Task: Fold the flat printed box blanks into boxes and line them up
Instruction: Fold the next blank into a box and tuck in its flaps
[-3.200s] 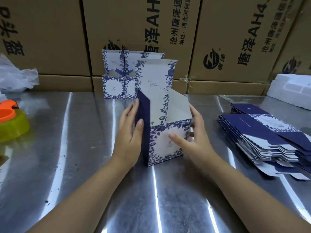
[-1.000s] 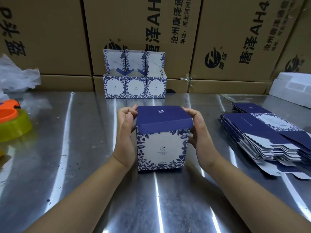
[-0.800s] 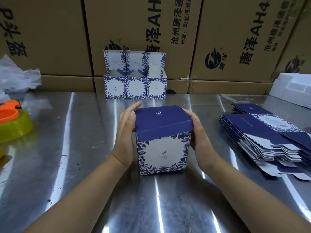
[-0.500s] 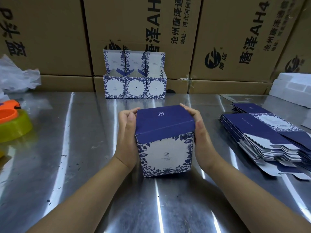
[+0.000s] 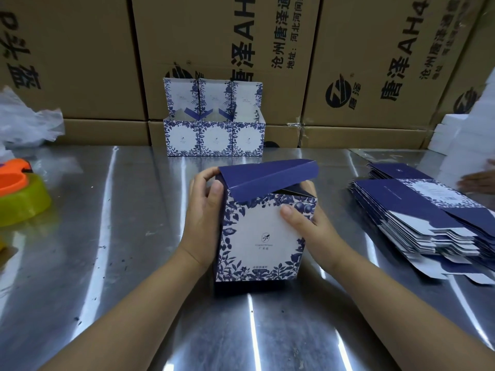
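Note:
A folded white box with blue floral print [image 5: 263, 236] stands on the steel table [image 5: 112, 263] in front of me. Its navy lid flap [image 5: 267, 176] is lifted partway, higher on the right. My left hand [image 5: 205, 218] grips the box's left side, thumb and fingers pinching the lid's left corner. My right hand [image 5: 308, 226] holds the right side, its thumb pressed on the front panel. Three folded boxes [image 5: 215, 137] stand in a row at the back, lids up. A stack of flat navy blanks [image 5: 417, 218] lies to the right.
Large brown cartons [image 5: 241, 49] wall off the back of the table. A green and orange tape dispenser [image 5: 18, 194] sits at the left edge, with crumpled clear plastic [image 5: 24, 121] behind it. White foam blocks [image 5: 466, 135] and another person's hand [image 5: 479, 180] are at the far right.
The lid, pressed down flat half a second ago, has swung up and open. My right thumb has moved onto the front panel. The box sits slightly nearer to me.

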